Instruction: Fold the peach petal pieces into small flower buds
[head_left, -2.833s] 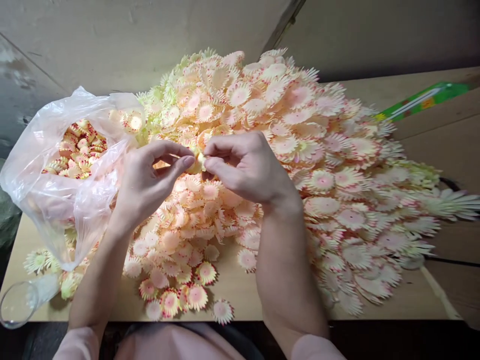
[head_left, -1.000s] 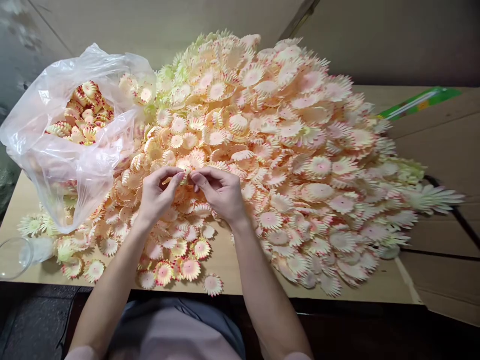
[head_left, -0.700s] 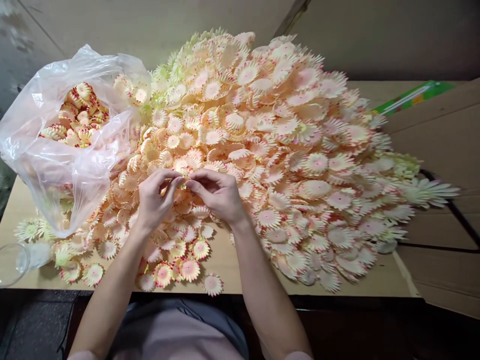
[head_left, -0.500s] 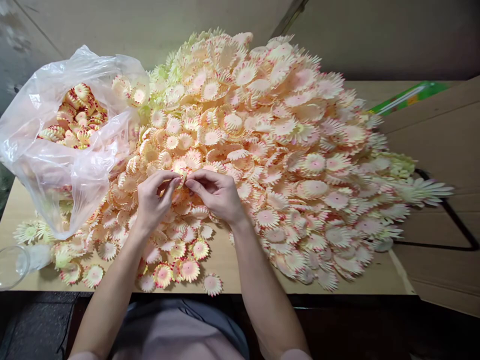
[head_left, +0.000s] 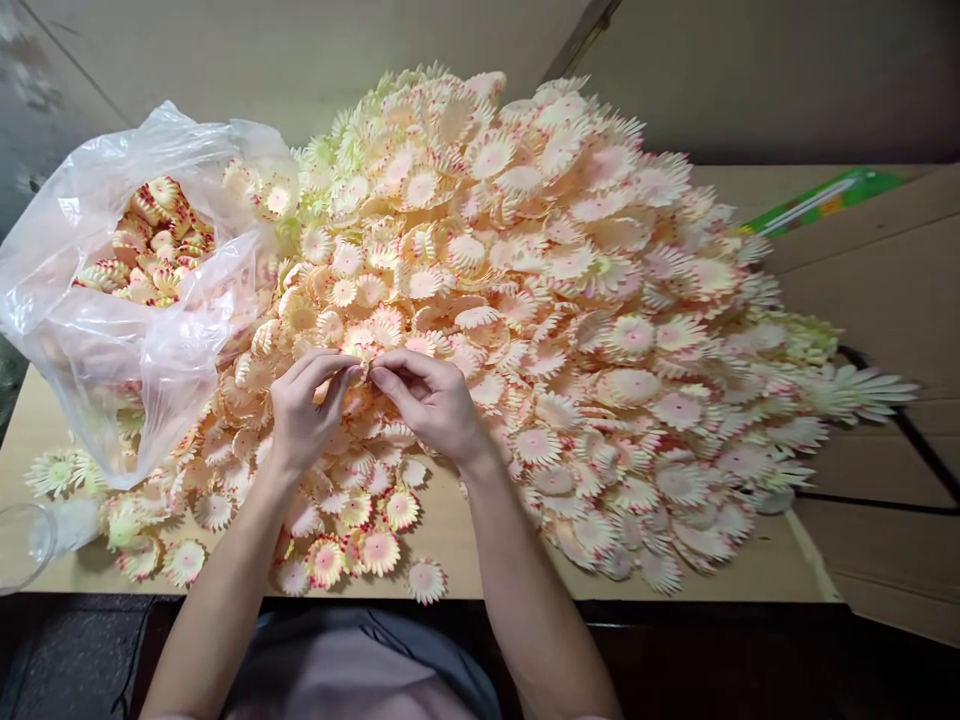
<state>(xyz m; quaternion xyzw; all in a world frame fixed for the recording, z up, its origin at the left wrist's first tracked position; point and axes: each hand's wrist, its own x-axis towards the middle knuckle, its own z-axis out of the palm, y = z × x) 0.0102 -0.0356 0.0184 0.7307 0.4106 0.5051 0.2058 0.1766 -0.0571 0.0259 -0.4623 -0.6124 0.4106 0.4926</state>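
My left hand (head_left: 309, 405) and my right hand (head_left: 431, 400) meet fingertip to fingertip over the front of a large heap of artificial flower petal pieces (head_left: 540, 250). Thumb and forefinger of each hand are pinched together on one small pale petal piece (head_left: 363, 362), mostly covered by the fingers. The heaped pieces are round, fringed and cream to pink, many with red tips. Several loose ones, such as a pink-centred petal piece (head_left: 379, 549), lie on the table between my forearms.
A translucent plastic bag (head_left: 180, 345) at the left holds curled red-tipped pieces. A clear cup (head_left: 26, 545) lies at the table's left front corner. Brown cardboard (head_left: 885, 300) stands at the right, near a green packet (head_left: 832, 200). The wooden table's (head_left: 465, 565) front edge runs before my body.
Both hands stay joined at nearly the same place, with a slight shift of the fingers around the small piece. The whole view has moved a little, so the scene sits slightly lower.
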